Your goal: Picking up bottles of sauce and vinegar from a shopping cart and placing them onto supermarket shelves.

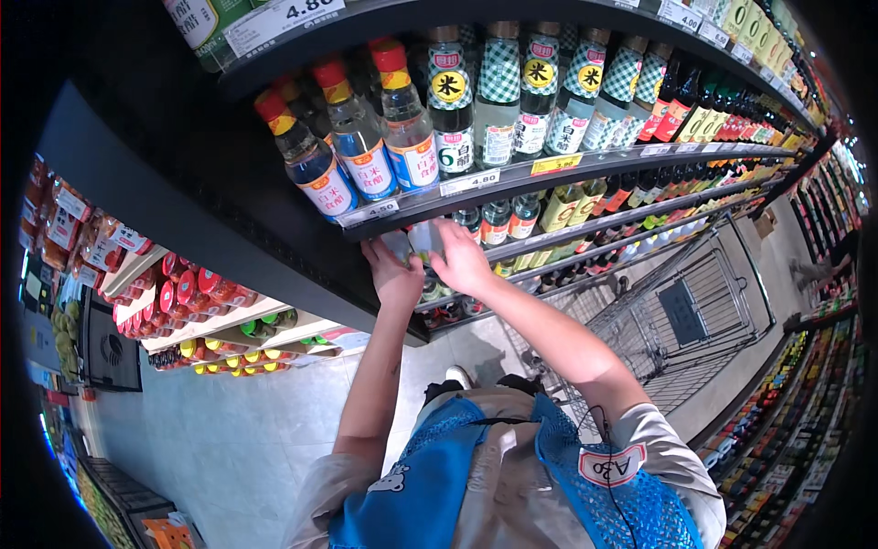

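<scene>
Both hands reach in under the edge of a dark shelf that carries clear vinegar bottles. My left hand [396,274] is at a clear bottle [394,241] on the tier below, its fingers partly hidden by the shelf edge. Beside it, my right hand [461,255] lies against another clear bottle [426,239]; whether either hand grips its bottle cannot be told. Above them stand red-capped vinegar bottles [413,137] and bottles with green checked labels [453,103]. To the right of my right hand are more bottles with orange labels [495,223].
A wire shopping cart [686,316] stands on the floor at the right. A dark shelf end panel [206,206] runs along the left of the bottles. Beyond it are shelves of red-lidded jars [206,283] and yellow-lidded jars [254,357]. Price tags [470,182] line the shelf edge.
</scene>
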`<state>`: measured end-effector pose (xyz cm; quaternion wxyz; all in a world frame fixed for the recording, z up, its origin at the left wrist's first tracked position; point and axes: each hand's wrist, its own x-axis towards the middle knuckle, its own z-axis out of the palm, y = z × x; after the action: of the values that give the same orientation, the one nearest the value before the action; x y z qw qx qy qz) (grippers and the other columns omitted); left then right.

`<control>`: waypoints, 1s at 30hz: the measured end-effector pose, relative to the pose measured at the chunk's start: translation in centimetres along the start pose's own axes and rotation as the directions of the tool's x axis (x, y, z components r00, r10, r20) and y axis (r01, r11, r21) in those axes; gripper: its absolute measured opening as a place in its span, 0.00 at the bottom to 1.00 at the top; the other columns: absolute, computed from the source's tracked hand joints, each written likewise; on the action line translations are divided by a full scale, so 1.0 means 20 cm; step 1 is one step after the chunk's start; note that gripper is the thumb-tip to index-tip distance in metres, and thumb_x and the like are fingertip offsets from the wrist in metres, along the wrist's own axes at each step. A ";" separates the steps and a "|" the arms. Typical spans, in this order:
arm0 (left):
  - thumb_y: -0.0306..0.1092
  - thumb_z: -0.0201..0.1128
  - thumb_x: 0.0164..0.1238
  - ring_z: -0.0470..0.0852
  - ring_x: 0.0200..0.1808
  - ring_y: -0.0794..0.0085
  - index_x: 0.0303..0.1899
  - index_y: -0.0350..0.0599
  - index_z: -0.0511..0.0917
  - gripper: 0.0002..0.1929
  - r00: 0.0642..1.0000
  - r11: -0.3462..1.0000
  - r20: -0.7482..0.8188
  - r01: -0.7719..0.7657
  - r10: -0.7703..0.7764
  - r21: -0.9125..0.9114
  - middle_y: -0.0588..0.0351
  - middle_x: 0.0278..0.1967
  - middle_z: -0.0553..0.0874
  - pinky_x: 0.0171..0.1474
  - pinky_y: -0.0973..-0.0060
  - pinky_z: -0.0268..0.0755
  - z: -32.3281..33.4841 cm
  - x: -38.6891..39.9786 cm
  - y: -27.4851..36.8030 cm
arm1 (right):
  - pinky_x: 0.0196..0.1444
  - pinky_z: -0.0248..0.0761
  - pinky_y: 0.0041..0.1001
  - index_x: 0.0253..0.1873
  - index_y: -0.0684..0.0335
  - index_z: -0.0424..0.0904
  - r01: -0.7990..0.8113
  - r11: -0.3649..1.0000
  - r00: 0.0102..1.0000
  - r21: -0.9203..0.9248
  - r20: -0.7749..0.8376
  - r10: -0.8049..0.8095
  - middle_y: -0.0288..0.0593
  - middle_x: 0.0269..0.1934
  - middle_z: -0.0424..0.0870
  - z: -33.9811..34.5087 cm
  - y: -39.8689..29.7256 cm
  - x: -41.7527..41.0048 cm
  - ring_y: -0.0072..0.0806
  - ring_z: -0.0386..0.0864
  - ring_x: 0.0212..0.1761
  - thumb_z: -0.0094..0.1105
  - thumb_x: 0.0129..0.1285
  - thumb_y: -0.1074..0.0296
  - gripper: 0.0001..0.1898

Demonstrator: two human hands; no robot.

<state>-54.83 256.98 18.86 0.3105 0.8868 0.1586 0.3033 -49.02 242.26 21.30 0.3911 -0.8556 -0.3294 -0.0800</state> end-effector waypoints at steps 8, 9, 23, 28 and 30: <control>0.33 0.73 0.57 0.72 0.67 0.45 0.65 0.43 0.67 0.34 0.999 0.998 -0.018 0.035 -0.036 -0.045 0.41 0.60 0.77 0.69 0.55 0.67 0.12 0.14 -0.11 | 0.66 0.73 0.45 0.64 0.69 0.73 -0.269 0.959 0.955 -0.092 0.102 0.277 0.64 0.59 0.79 0.16 0.02 0.23 0.56 0.77 0.63 0.63 0.67 0.58 0.26; 0.33 0.73 0.57 0.72 0.67 0.45 0.65 0.43 0.67 0.34 0.999 0.998 -0.012 0.033 -0.033 -0.048 0.41 0.60 0.77 0.69 0.55 0.67 0.13 0.15 -0.13 | 0.65 0.72 0.46 0.66 0.70 0.71 -0.321 0.947 0.936 -0.033 0.146 0.322 0.68 0.58 0.79 0.16 0.02 0.24 0.59 0.78 0.62 0.63 0.67 0.57 0.29; 0.25 0.64 0.66 0.79 0.61 0.44 0.69 0.35 0.62 0.31 0.992 0.979 -0.023 0.119 -0.125 -0.167 0.32 0.64 0.71 0.62 0.54 0.73 0.12 0.13 -0.11 | 0.57 0.76 0.48 0.53 0.55 0.83 -0.356 0.932 0.926 0.059 0.158 0.344 0.60 0.52 0.83 0.08 -0.02 0.23 0.57 0.81 0.55 0.58 0.69 0.59 0.13; 0.23 0.62 0.69 0.83 0.56 0.50 0.63 0.36 0.67 0.23 0.999 0.980 0.041 0.007 0.001 -0.200 0.40 0.59 0.78 0.59 0.56 0.74 0.13 0.17 -0.20 | 0.53 0.78 0.47 0.50 0.50 0.85 -0.280 0.958 0.956 0.061 0.104 0.273 0.53 0.48 0.86 0.10 0.02 0.24 0.53 0.83 0.52 0.59 0.66 0.60 0.11; 0.23 0.62 0.69 0.83 0.55 0.51 0.61 0.36 0.69 0.21 1.000 0.964 0.028 -0.002 0.010 -0.265 0.42 0.57 0.79 0.58 0.57 0.74 0.15 0.17 -0.19 | 0.54 0.79 0.48 0.51 0.57 0.85 -0.284 0.957 0.952 0.055 0.135 0.275 0.58 0.47 0.86 0.09 0.03 0.24 0.55 0.83 0.52 0.57 0.66 0.57 0.15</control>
<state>-50.70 259.99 16.04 0.4276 0.8422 0.1092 0.3097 -45.07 245.66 21.57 0.4083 -0.8820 -0.2316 0.0424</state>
